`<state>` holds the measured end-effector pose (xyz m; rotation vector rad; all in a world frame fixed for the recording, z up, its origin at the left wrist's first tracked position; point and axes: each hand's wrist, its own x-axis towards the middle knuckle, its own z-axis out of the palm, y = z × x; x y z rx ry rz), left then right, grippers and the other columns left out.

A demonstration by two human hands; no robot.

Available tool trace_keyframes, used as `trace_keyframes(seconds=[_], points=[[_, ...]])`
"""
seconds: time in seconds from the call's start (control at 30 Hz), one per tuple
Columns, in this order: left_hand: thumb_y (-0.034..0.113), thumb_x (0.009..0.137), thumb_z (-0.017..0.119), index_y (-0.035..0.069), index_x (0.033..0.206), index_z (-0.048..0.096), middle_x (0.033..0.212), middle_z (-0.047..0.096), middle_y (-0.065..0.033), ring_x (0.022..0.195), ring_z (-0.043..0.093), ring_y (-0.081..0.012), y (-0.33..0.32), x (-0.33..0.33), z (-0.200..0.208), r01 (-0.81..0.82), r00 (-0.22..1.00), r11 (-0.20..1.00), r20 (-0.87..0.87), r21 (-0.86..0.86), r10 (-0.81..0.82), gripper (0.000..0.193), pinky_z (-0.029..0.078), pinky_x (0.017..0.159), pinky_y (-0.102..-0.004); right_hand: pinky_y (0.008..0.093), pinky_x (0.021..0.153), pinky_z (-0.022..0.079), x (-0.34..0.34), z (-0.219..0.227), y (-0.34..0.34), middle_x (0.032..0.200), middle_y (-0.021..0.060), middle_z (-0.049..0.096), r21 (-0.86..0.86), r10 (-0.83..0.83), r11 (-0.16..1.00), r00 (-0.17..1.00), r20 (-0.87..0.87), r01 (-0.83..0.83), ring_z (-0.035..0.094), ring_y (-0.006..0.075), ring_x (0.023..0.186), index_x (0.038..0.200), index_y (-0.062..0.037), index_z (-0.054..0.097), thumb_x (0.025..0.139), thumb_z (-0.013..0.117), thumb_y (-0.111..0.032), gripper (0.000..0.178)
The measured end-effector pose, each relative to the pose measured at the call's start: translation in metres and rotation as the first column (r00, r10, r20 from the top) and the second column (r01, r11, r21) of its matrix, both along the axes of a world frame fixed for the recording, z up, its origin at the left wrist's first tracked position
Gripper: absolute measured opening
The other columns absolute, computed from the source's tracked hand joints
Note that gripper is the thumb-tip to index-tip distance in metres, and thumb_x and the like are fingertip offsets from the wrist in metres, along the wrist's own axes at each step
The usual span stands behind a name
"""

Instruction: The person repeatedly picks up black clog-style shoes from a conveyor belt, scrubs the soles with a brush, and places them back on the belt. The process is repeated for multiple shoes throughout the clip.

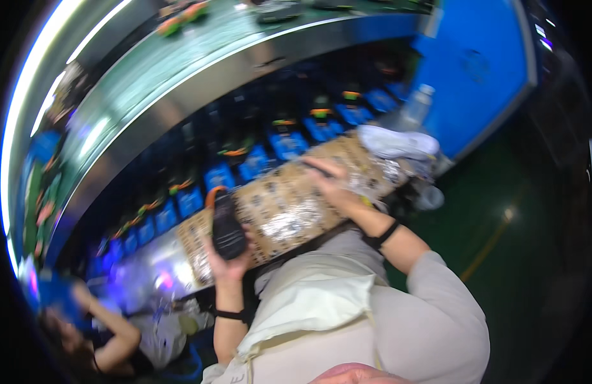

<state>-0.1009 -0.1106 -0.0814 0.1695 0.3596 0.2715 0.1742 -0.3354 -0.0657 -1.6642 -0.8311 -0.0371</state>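
One shoe in left grip, blurred print

left grip: black shoe | right grip: at blurred dark item | white shoe on brown worktop

Likely a shoe factory: green conveyor belt at upper left, row of blue holders, black shoe near centre, co-worker at lower left.

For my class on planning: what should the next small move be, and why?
Probably move the right hand toward the dark shoe: the left hand holds it, while the right hand, apart from it, seems to grip a slim dark item.
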Motion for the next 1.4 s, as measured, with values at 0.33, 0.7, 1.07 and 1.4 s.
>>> trace_keyframes(seconds=[0.33, 0.7, 1.07, 1.4], points=[[0.072, 0.104, 0.040, -0.008, 0.156, 0.041, 0.121, 0.066, -0.0385, 0.091, 0.075, -0.0506, 0.000, 0.071, 0.205, 0.107, 0.985, 0.729, 0.026, 0.676, -0.170, 0.095, 0.066, 0.057, -0.0526, 0.0414, 0.095, 0.055, 0.011, -0.076, 0.000, 0.113, 0.0197, 0.076, 0.062, -0.043, 0.997, 0.994, -0.102, 0.050, 0.073, 0.0347, 0.106, 0.125, 0.0040, 0.074, 0.100, 0.073, -0.008, 0.028], [0.039, 0.116, 0.043, -0.009, 0.150, 0.054, 0.141, 0.064, -0.0340, 0.127, 0.069, -0.0398, -0.001, 0.140, 0.303, -0.105, 0.990, -0.066, 0.098, 0.992, -0.099, 0.060, 0.058, 0.106, -0.0512, 0.0398, 0.089, 0.056, 0.015, -0.075, 0.002, 0.108, 0.0173, 0.076, 0.025, 0.008, 1.000, 0.998, -0.059, -0.007, 0.073, 0.0319, 0.099, 0.129, -0.0003, 0.076, 0.101, 0.074, -0.013, 0.031], [0.041, 0.111, 0.052, -0.004, 0.146, 0.060, 0.143, 0.064, -0.0311, 0.131, 0.066, -0.0405, -0.063, 0.036, 0.370, -0.467, 0.838, -0.690, 0.028, 0.552, -0.545, 0.057, 0.053, 0.110, -0.0516, 0.0397, 0.093, 0.057, 0.015, -0.098, 0.002, 0.115, 0.0181, 0.078, 0.011, 0.015, 1.000, 0.999, -0.034, -0.015, 0.075, 0.0313, 0.104, 0.129, -0.0004, 0.076, 0.101, 0.074, -0.012, 0.030], [0.039, 0.109, 0.059, -0.001, 0.142, 0.065, 0.139, 0.069, -0.0273, 0.127, 0.069, -0.0382, -0.086, -0.001, 0.347, -0.454, 0.853, -0.732, 0.010, 0.508, -0.522, 0.051, 0.054, 0.108, -0.0464, 0.0424, 0.110, 0.052, 0.031, -0.129, 0.008, 0.125, 0.0201, 0.078, 0.026, -0.058, 0.998, 0.991, -0.117, 0.061, 0.072, 0.0329, 0.121, 0.127, -0.0031, 0.079, 0.102, 0.073, -0.013, 0.028]])
